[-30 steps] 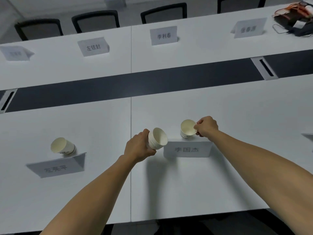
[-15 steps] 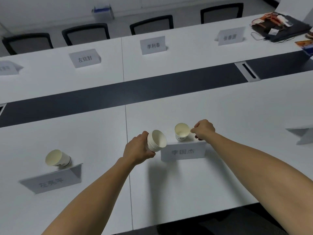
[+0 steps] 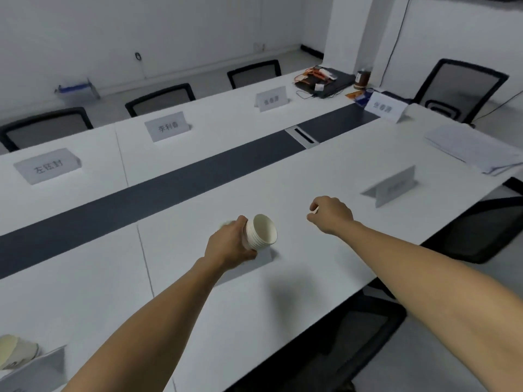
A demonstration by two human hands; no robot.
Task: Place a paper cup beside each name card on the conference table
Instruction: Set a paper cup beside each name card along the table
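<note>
My left hand (image 3: 230,246) is shut on a stack of white paper cups (image 3: 261,232), tipped on its side with the open mouth facing right. It hovers over a name card (image 3: 254,264) that it mostly hides; a blurred pale shape just behind its fingers may be a cup. My right hand (image 3: 329,213) floats to the right above the white conference table (image 3: 325,171), fingers loosely curled and holding nothing. Further right stands another name card (image 3: 396,186) with no cup by it. At the bottom left, one cup (image 3: 17,352) stands by a name card (image 3: 36,369).
Name cards (image 3: 49,165) (image 3: 168,127) (image 3: 271,99) line the far side, with one (image 3: 386,107) at the table's right end. Papers (image 3: 475,148), cables on a dark laptop (image 3: 325,80) and a bottle (image 3: 362,79) lie at the right. Black chairs (image 3: 481,230) ring the table.
My right hand has let go of the cup by the middle card and moved right. The view has swung right. My left hand has kept hold of the stack.
</note>
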